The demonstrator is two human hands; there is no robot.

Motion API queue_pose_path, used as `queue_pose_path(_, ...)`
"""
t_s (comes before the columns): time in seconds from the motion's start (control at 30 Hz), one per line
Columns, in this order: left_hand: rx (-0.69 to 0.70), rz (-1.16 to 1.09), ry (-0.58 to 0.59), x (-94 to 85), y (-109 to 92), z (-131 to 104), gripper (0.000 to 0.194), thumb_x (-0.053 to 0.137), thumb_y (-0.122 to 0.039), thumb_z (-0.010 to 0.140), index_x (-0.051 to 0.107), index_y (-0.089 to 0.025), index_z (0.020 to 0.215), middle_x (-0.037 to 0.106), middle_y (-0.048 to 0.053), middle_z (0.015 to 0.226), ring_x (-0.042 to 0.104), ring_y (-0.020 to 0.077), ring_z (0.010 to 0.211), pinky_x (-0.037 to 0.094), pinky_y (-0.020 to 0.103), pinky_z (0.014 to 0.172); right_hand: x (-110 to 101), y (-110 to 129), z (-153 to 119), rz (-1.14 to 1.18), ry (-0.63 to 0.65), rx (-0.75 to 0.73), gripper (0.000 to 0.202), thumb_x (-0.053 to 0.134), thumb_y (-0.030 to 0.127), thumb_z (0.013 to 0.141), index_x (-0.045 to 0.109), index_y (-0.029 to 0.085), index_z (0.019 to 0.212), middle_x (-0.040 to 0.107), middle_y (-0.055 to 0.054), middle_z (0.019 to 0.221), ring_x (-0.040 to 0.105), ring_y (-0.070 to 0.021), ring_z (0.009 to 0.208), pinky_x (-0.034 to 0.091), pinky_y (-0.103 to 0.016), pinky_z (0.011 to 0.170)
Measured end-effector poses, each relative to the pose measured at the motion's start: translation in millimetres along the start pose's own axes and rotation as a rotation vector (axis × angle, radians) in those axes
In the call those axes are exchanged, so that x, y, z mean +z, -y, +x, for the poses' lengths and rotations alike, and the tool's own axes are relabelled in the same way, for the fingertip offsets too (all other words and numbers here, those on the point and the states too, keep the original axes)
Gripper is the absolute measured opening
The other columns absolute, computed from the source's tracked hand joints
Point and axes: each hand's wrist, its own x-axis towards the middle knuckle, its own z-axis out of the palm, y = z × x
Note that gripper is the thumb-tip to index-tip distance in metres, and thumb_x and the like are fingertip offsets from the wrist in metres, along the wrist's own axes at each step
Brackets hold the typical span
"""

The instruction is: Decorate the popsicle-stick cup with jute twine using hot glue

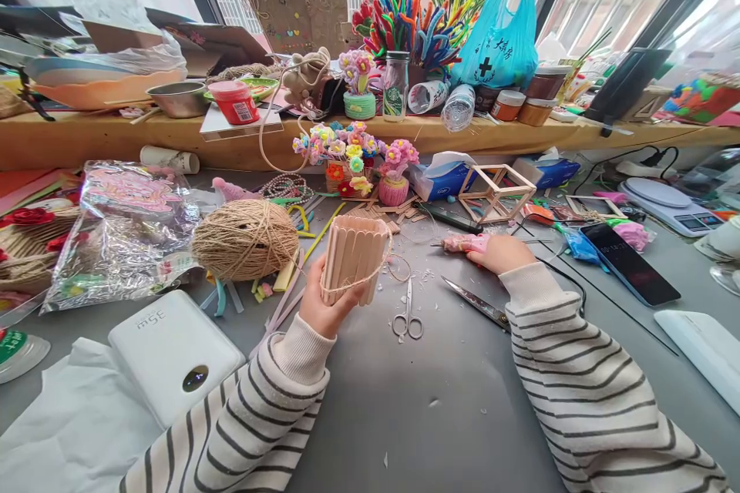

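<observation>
My left hand (pixel 331 300) is wrapped round a popsicle-stick cup (pixel 352 258), tilted slightly above the table. A thin strand of twine (pixel 355 285) crosses its lower side and loops off to the right. Over on the right, my right hand (pixel 504 253) is closed on a pink glue gun (pixel 465 243), whose narrow metal tip points left; its grip is mostly hidden by the hand. Small scissors (pixel 408 316) lie between the hands. Larger dark-bladed scissors (pixel 477 302) rest just below my right hand, partly under the sleeve. A ball of twine (pixel 246 240) sits left of the cup.
Behind are loose wooden sticks (pixel 398 209), a wooden stick frame (pixel 497 191) and pipe-cleaner flowers (pixel 347 154). A white power bank (pixel 176 354) lies at left, a phone (pixel 630 262) and a kitchen scale (pixel 664 204) at right. A ledge (pixel 231 140) carries jars and craft supplies.
</observation>
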Motion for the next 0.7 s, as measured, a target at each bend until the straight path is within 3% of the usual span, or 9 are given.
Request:
queue_pose_path(0.13,-0.002,0.078,0.044,-1.5,2,-1,0.081,0.073,-0.058,0.056,0.049,-0.013,0.118,0.059,0.016,0.114,0.056,0.0357,0.108,0.041,0.053,0.096,-21,-4,-7,0.157,-0.010,0.049,0.031,0.057,0.045,0.081,0.065,0.016,0.076,0.069,-0.008,0.076,0.066,-0.0212,0.070,0.050,-0.030,0.062)
queue_pose_path(0.2,0.015,0.093,0.077,-1.8,3,-2,0.081,0.071,-0.060,0.057,0.048,-0.012,0.119,0.059,0.017,0.114,0.056,0.0363,0.107,0.041,0.055,0.095,-32,-5,-11,0.249,-0.079,0.072,0.034,0.054,0.049,0.078,0.064,0.016,0.075,0.068,-0.006,0.064,0.064,-0.0194,0.057,0.046,-0.028,0.052)
queue_pose_path(0.4,0.061,0.187,0.058,-0.3,7,-6,0.077,0.070,-0.064,0.056,0.052,-0.018,0.114,0.057,0.015,0.117,0.051,0.0378,0.114,0.036,0.056,0.100,-46,3,-18,0.441,-0.484,0.121,0.053,0.053,0.053,0.071,0.056,0.012,0.104,0.068,-0.015,0.097,0.063,-0.0247,0.079,0.047,-0.034,0.066)
queue_pose_path(0.53,0.059,0.196,0.074,0.3,11,-7,0.078,0.069,-0.064,0.057,0.050,-0.016,0.116,0.055,0.017,0.121,0.050,0.0373,0.116,0.036,0.056,0.101,-47,17,-27,0.547,-0.713,0.038,0.054,0.060,0.058,0.060,0.060,0.014,0.092,0.067,-0.012,0.083,0.060,-0.0238,0.069,0.047,-0.036,0.064)
queue_pose_path(0.7,0.073,0.264,0.080,1.1,7,-8,0.069,0.070,-0.058,0.058,0.052,-0.017,0.111,0.059,0.015,0.114,0.055,0.0339,0.106,0.042,0.053,0.094,-44,36,-41,0.415,-0.955,-0.153,0.041,0.054,0.055,0.067,0.060,0.016,0.080,0.061,-0.007,0.067,0.055,-0.0195,0.058,0.047,-0.035,0.059)
